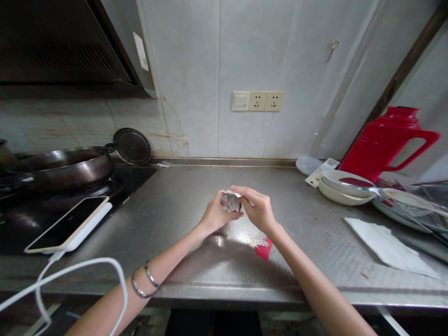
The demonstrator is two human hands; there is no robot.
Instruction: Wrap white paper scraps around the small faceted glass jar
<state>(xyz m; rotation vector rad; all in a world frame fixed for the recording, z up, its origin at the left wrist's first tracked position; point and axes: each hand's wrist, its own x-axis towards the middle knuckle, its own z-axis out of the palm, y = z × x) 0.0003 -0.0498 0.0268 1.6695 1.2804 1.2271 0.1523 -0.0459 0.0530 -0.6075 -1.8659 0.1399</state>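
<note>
My left hand (214, 214) is wrapped round a small, clear, round vessel (230, 202) that looks like a glass, its mouth facing me. At the vessel's upper right rim, my right hand (257, 208) has its fingers closed on a small white piece (235, 194); its kind is too small to tell. Both hands are above the middle of the steel counter (182, 196). Below my right wrist lies a red piece with a jagged edge (264, 248), partly covered by my forearm.
On the left, a pan (70, 168) sits on the black stove, with a phone (70, 224) and white cable (87, 263) in front. To the right are a red thermos jug (385, 140), stacked bowls (346, 189), plates (402, 217) and a white tissue (388, 247).
</note>
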